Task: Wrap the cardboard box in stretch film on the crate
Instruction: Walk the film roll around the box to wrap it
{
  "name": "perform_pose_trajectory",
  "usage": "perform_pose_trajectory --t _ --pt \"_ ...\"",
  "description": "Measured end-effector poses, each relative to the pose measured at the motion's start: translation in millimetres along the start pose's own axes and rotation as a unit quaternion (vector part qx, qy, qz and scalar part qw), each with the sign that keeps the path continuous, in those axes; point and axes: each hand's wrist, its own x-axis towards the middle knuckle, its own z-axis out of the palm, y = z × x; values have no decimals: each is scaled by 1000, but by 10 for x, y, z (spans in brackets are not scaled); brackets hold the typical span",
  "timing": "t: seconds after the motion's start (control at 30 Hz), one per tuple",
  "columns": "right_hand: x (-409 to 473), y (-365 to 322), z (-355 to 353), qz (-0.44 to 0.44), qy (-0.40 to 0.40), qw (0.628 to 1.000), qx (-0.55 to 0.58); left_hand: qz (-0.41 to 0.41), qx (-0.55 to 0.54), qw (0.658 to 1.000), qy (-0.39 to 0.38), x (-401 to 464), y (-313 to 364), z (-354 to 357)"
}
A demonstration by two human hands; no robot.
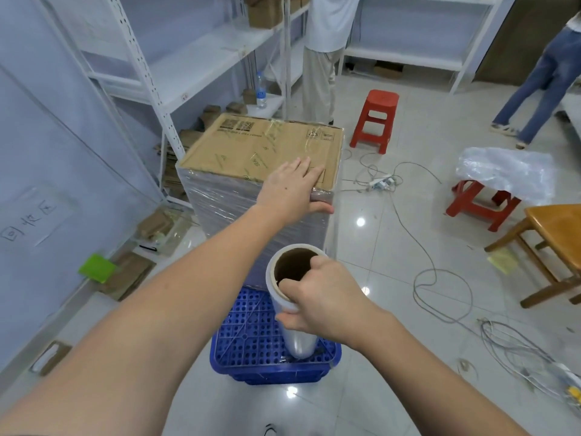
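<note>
White shelving, red stools and loose cables ring a glossy tiled floor where the cardboard box stands on a blue crate, its sides already banded in film. The left hand lies flat on the box's near top corner, fingers straight, while the right hand grips the upright stretch film roll at its core rim. Best to keep that palm pressing down and the film taut — the perforated crate top offers little grip.

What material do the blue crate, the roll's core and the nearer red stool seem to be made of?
Crate: likely molded plastic, glossy blue with a perforated grid. Roll's core: apparently cardboard, matte brown inside. Red stool: probably plastic, smooth uniform red.
</note>
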Motion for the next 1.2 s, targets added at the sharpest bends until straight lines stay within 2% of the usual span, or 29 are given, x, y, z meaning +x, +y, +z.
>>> perform_pose_trajectory --t 0.33,0.53,0.7,0.77,0.87,0.97,1.07,1.2 --pt "-7 -15 -68 -26 -43 999 -5 2 -18 1000 13 -133 8 21" --pt "7 -187 -175 27 -81 995 -41 34 -34 999 -3 -227 -61 2" --pt "91 -407 -291 118 -109 985 -56 148 -79 986 -24 -330 -534 0" --pt "165 -525 -286 172 -122 976 -55 208 -57 976 -24 -378 -775 17" --pt "372 -727 -212 282 -131 947 -84 247 -15 969 -24 -438 -1216 44" --pt "589 -873 -130 352 -130 919 -117 255 13 966 -30 -447 -1802 76" --pt "717 -949 -86 413 -139 897 -80 230 12 973 -27 -473 -2289 149" --pt "830 -1057 -69 476 -118 868 -78 184 -45 982 -24 -591 -2470 311"
